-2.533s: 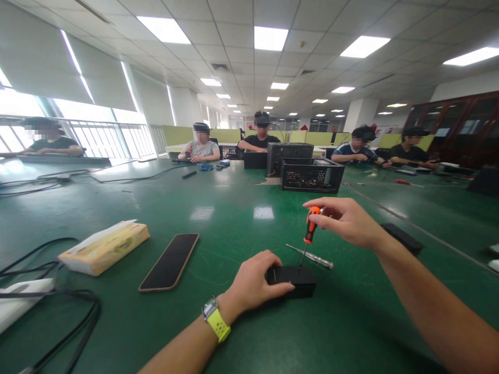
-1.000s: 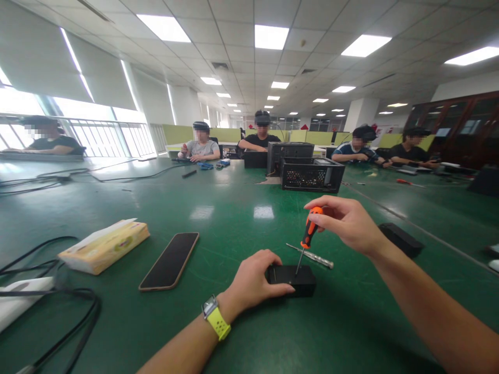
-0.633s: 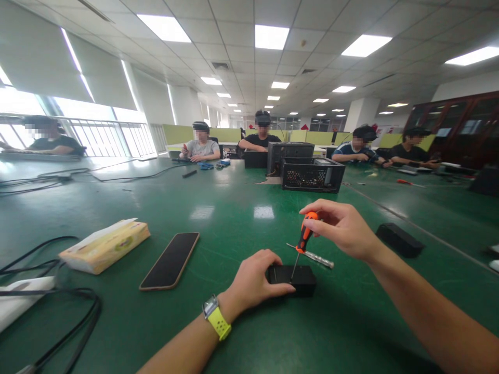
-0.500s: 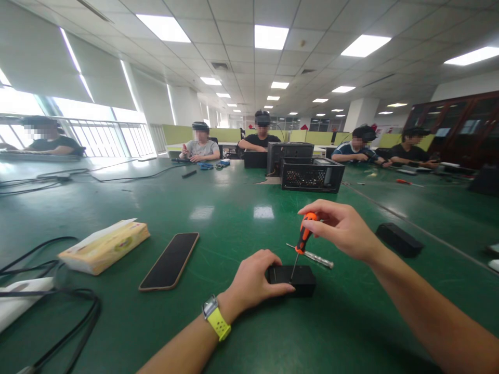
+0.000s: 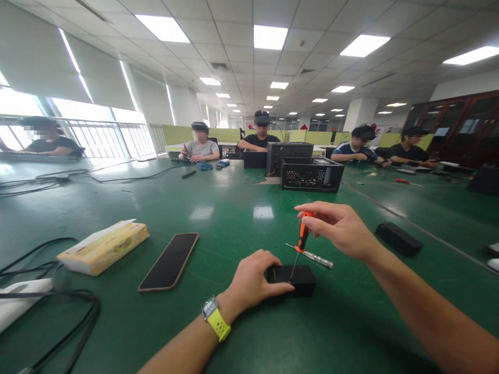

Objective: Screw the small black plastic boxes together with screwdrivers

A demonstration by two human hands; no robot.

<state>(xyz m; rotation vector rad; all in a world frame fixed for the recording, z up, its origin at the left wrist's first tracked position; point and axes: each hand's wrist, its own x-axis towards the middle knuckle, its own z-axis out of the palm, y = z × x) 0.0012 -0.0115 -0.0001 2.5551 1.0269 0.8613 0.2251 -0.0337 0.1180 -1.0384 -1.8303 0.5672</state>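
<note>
A small black box point(image 5: 301, 278) lies on the green table point(image 5: 241, 202) in front of me. My left hand point(image 5: 252, 283), with a yellow watch at the wrist, is curled over the box's left end and holds it down. My right hand point(image 5: 340, 228) pinches the top of an orange-handled screwdriver point(image 5: 301, 238), which stands nearly upright. Its thin tip rests on the box's top face. A silver metal tool point(image 5: 312, 255) lies on the table just behind the box.
A dark phone point(image 5: 169, 261) and a tissue box point(image 5: 102, 247) lie to the left, with black cables point(image 5: 54, 296) at the near left edge. A second black box point(image 5: 397, 239) sits to the right. Black computer cases point(image 5: 307, 174) stand farther back, where several people sit.
My right hand has shifted slightly left and down, so the screwdriver stands more upright with its tip a little further left on the box. My left hand has kept its hold.
</note>
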